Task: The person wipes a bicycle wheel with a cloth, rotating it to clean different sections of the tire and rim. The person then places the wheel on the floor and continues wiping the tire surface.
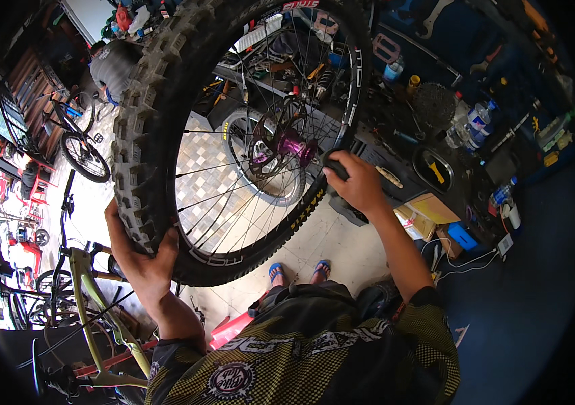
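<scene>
A bicycle wheel (pixel 216 260) with a knobby black tyre, thin spokes, a purple hub (pixel 297 148) and a disc rotor is held up tilted before me. My left hand (pixel 147 266) grips the tyre at its lower left, thumb on the near side and fingers round the tread. At the wheel's right side, my right hand (pixel 357 181) is closed on a black rounded object (pixel 335 164) close to the hub. What that object is I cannot make out, and some fingers are hidden.
A cluttered workbench (pixel 395 145) with tools, bottles and a cassette (pixel 434 101) runs along the right. Another wheel (pixel 233 128) stands behind mine. An olive bicycle frame (pixel 88 297) is at lower left. A person in grey (pixel 113 67) bends over at upper left, near a parked bicycle (pixel 85 155).
</scene>
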A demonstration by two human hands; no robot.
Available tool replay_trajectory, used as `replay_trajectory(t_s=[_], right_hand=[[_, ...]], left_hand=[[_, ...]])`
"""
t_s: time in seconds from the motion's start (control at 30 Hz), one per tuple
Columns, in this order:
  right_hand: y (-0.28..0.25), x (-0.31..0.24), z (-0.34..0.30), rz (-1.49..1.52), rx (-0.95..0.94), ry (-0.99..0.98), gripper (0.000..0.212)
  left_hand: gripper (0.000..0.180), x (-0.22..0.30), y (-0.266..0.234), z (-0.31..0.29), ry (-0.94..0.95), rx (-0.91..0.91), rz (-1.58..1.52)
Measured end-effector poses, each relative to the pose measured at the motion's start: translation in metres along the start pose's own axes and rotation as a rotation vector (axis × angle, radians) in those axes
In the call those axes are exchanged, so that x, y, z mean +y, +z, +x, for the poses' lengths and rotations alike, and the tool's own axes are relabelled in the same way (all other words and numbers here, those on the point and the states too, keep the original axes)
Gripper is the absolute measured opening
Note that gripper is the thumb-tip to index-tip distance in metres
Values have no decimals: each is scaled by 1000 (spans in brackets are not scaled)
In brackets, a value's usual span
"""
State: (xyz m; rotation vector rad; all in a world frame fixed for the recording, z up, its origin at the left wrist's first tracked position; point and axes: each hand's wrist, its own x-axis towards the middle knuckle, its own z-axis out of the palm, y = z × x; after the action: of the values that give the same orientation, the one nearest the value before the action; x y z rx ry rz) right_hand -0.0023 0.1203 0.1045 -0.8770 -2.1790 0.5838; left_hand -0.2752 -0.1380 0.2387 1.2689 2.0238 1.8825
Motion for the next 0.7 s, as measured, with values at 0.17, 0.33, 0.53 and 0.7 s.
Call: replay_trajectory(t_s=[0.17, 0.33, 0.53, 0.7], right_hand=[[1, 5, 22, -427, 19, -396, 23], [21, 11, 16, -153, -21, -190, 22], [29, 19, 18, 1008, -226, 607, 29], [32, 15, 14, 1175, -124, 663, 30]], left_hand=[[82, -3, -1, -3, 9, 8, 11], [81, 1, 2, -6, 11, 14, 3], [76, 5, 2, -4, 23, 10, 35], [77, 8, 3, -3, 30, 1, 42]])
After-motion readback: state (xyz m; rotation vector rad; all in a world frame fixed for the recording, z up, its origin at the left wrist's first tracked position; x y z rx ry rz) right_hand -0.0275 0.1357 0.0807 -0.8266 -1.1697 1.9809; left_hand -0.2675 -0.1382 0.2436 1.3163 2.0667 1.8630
